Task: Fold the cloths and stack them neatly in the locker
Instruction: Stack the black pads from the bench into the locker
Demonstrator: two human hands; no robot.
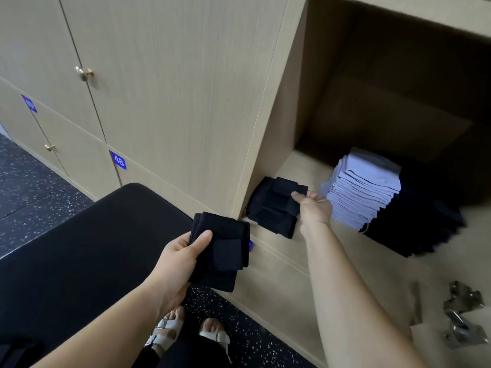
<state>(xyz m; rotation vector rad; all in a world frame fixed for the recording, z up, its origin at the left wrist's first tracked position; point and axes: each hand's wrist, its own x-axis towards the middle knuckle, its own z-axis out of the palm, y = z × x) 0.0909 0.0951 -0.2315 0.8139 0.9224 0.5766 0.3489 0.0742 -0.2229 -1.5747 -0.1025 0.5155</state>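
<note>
1. At far left, on the wall of closed locker doors (164, 75): two brass knobs, upper knob (84, 73) and lower knob (50, 147). Blue number tag "48" (118, 160) on the door below; a second blue tag (29, 103) farther left is too blurred to read.
2. Dark speckled floor (32, 181) runs along the foot of the doors.
3. Black padded bench (93, 248) fills the lower left, close to the lockers.
4. Left hand (183, 254), in front of the bench edge: thumb on top, fingers curled beneath, gripping a folded dark cloth (225, 256). Cloth is in the air, just outside the open compartment's lower left corner.
5. White sandals (166, 332) at the bottom, on the floor.
6. Open locker (300, 166), right of centre, interior in shadow.
7. Pile of folded dark cloths (268, 216) on the locker floor, against its left wall.
8. Right hand (314, 205) reaches in: thumb and fingers pinch the right edge of the top dark cloth (288, 191) on that pile.
9. Stack of pale blue folded cloths (364, 192), just beside the right hand, leaning slightly.
10. Dark folded stack (425, 229) beneath and to the right of the pale one, touching it.
11. Metal hinge (463, 301) at lower right, on a wood panel.
</note>
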